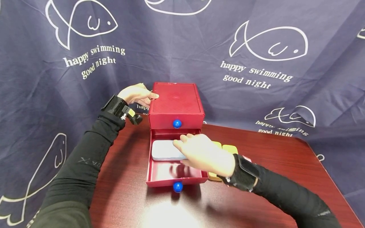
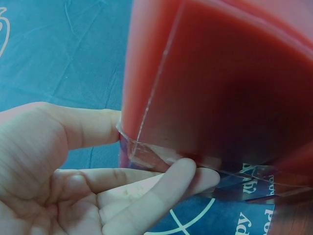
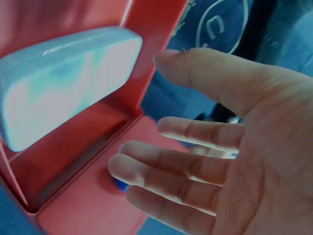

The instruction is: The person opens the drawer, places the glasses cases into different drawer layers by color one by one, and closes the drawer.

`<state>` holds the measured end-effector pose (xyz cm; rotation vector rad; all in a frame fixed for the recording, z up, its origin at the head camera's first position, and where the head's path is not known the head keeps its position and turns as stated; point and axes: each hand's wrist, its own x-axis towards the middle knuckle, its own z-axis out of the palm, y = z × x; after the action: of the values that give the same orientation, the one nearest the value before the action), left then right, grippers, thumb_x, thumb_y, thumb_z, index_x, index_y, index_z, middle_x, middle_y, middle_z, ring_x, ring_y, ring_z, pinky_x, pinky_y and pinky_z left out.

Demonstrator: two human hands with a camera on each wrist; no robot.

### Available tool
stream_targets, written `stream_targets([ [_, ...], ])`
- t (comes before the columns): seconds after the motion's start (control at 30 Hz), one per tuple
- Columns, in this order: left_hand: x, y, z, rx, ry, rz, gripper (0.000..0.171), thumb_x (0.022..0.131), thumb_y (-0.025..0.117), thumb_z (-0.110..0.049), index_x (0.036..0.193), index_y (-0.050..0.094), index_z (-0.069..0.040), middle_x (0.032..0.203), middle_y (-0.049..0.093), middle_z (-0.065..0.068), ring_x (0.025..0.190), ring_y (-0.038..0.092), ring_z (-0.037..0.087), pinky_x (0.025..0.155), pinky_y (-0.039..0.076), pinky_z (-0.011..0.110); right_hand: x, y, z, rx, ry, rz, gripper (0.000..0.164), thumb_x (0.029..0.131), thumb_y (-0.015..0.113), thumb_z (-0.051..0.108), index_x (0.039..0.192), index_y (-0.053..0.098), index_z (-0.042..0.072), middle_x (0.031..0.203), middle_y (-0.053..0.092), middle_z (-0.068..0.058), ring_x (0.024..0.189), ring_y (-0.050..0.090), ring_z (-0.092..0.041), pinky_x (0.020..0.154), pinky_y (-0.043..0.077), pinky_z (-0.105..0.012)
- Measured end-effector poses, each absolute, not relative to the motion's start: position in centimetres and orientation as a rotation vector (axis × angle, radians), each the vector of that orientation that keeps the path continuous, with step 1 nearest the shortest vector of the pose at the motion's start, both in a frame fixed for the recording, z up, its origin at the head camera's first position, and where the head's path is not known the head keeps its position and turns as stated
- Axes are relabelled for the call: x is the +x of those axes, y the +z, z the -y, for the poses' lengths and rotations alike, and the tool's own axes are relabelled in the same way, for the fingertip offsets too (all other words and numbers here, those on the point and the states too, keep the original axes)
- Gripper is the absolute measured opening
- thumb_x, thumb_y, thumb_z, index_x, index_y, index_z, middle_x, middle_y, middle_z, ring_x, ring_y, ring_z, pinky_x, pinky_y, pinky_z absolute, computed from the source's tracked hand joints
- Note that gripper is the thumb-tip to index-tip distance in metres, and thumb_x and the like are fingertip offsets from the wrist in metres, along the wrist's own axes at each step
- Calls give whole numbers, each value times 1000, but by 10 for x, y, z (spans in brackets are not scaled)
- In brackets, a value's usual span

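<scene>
A red two-tier drawer box (image 1: pixel 175 98) stands on the table with its lower drawer (image 1: pixel 163 183) pulled out. My left hand (image 1: pixel 138 94) grips the box's rear left edge, thumb on one side of the corner and fingers along the other; clear tape (image 2: pixel 146 152) shows there in the left wrist view. A pale blue-white rounded case (image 1: pixel 165 150) lies across the open drawer. Over the drawer's right side hovers my right hand (image 1: pixel 205 153), fingers extended and apart from the case in the right wrist view. It covers the case's right end in the head view.
Yellow objects (image 1: pixel 229 148) lie on the reddish-brown table (image 1: pixel 273 158) right of the drawer, partly behind the right hand. Blue ball knobs (image 1: pixel 177 123) mark both drawer fronts. A dark blue fish-print cloth (image 1: pixel 176 47) hangs close behind the box.
</scene>
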<state>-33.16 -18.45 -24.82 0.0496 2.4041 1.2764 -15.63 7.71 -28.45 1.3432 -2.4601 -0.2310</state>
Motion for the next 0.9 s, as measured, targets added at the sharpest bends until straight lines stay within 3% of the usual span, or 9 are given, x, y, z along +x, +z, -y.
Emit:
stream_targets([
  [0.23, -330, -247, 185, 49, 1287, -2394, 45, 87, 63, -23, 118, 52, 9, 93, 67, 13, 86, 67, 21, 87, 49, 40, -125, -292, -86, 1394, -182, 2313, 43, 73, 75, 39, 98, 52, 12, 79, 50, -1, 69, 52, -15, 53, 44, -24],
  [0.33, -330, -247, 185, 46, 1282, -2404, 44, 87, 62, -23, 116, 53, 9, 92, 67, 12, 85, 67, 20, 86, 50, 40, -116, -297, -87, 1414, -165, 2199, 32, 74, 72, 28, 93, 52, 11, 76, 49, 0, 65, 50, -14, 52, 43, -23],
  [0.47, -331, -248, 185, 46, 1269, -2407, 43, 88, 61, -23, 116, 53, 8, 98, 66, 15, 88, 66, 21, 82, 52, 37, -107, -306, -88, 1485, -156, 2035, 8, 84, 49, 9, 91, 53, 11, 78, 50, 1, 66, 49, -15, 53, 42, -23],
  [0.6, -331, -248, 184, 55, 1268, -2398, 43, 89, 61, -23, 117, 53, 8, 105, 64, 20, 92, 65, 24, 84, 51, 38, -98, -316, -89, 1563, -254, 1895, 31, 91, 26, 4, 98, 55, 11, 84, 52, 0, 72, 51, -15, 56, 41, -23],
  [0.9, -331, -248, 186, 57, 1264, -2407, 44, 88, 61, -24, 117, 53, 9, 103, 65, 19, 92, 65, 25, 84, 51, 38, -87, -342, -92, 1656, -338, 1818, 25, 89, 35, 8, 103, 56, 8, 91, 55, -4, 78, 53, -16, 64, 47, -23],
])
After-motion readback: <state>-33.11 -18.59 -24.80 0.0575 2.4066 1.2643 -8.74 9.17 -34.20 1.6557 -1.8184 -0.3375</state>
